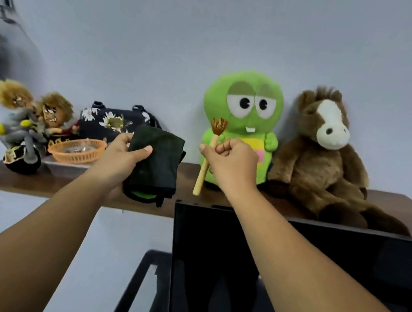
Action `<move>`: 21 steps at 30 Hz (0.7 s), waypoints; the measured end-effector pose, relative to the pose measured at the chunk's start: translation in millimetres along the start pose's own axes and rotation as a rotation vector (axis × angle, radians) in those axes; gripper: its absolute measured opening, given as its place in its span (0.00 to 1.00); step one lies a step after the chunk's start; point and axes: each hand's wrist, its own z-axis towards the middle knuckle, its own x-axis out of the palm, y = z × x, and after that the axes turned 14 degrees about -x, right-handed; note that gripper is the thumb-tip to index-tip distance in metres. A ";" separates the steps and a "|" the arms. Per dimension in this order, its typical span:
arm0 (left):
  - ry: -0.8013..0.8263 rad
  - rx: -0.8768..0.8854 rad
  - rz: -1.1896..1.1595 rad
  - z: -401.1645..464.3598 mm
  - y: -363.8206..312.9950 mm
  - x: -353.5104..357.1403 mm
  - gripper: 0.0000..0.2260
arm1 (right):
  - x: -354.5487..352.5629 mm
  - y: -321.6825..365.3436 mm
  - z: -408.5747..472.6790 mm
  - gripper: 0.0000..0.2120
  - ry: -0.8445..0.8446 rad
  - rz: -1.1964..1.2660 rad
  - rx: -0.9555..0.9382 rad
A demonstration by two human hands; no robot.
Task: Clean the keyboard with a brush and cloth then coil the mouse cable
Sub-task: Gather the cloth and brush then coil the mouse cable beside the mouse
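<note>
My left hand [122,156] grips a folded dark cloth [157,165] with a green underside, held up in front of the wooden shelf [66,185]. My right hand [232,164] holds a small brush [208,156] by its pale wooden handle, with the brown bristles pointing up. Both hands are raised at shelf height, about a hand's width apart. No keyboard or mouse is in view.
On the shelf stand a green plush toy [244,108], a brown plush horse [329,155], a floral black bag [115,121], an orange basket [78,150] and a doll on a motorbike [24,128]. A black monitor back [316,260] rises below the shelf at the right.
</note>
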 end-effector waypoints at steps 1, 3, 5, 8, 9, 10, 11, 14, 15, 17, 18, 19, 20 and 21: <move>-0.012 -0.025 0.009 14.4 -1.7 -5.6 0.11 | 11.7 -0.4 9.8 0.17 0.023 -0.021 0.021; -0.018 -0.093 0.059 41.6 -2.5 -16.4 0.10 | 35.8 -5.0 25.9 0.16 0.105 -0.122 0.045; -0.004 -0.161 0.138 60.7 -0.1 -24.7 0.08 | 55.6 -10.5 34.1 0.16 0.250 -0.257 0.070; 0.013 -0.256 0.198 82.4 7.6 -33.5 0.08 | 79.8 -20.7 38.2 0.16 0.459 -0.393 0.134; 0.017 -0.296 0.214 87.1 9.8 -34.1 0.09 | 85.1 -24.3 39.3 0.17 0.503 -0.389 0.177; 0.029 -0.335 0.228 90.5 12.0 -34.0 0.10 | 89.9 -27.6 40.1 0.16 0.539 -0.380 0.224; 0.044 -0.370 0.243 93.5 14.0 -34.2 0.10 | 95.1 -29.7 41.3 0.15 0.573 -0.392 0.262; 0.049 -0.428 0.314 101.2 20.3 -32.5 0.13 | 106.6 -31.9 44.4 0.13 0.683 -0.486 0.328; 0.029 -0.422 0.372 103.9 22.0 -32.9 0.15 | 110.1 -32.8 45.2 0.14 0.717 -0.505 0.345; -0.030 -0.391 0.561 110.0 23.9 -34.0 0.19 | 115.5 -35.1 46.4 0.15 0.794 -0.544 0.382; -0.061 -0.377 0.668 112.2 23.8 -34.1 0.21 | 117.9 -36.3 46.8 0.16 0.841 -0.576 0.399; -0.093 -0.357 0.776 113.0 23.2 -33.4 0.23 | 119.6 -36.2 46.8 0.17 0.883 -0.609 0.416; -0.122 -0.331 0.881 113.4 22.5 -31.9 0.24 | 121.7 -37.2 47.0 0.18 0.918 -0.632 0.426; -0.146 -0.299 0.988 113.3 21.7 -30.1 0.25 | 122.9 -37.1 46.5 0.19 0.947 -0.653 0.431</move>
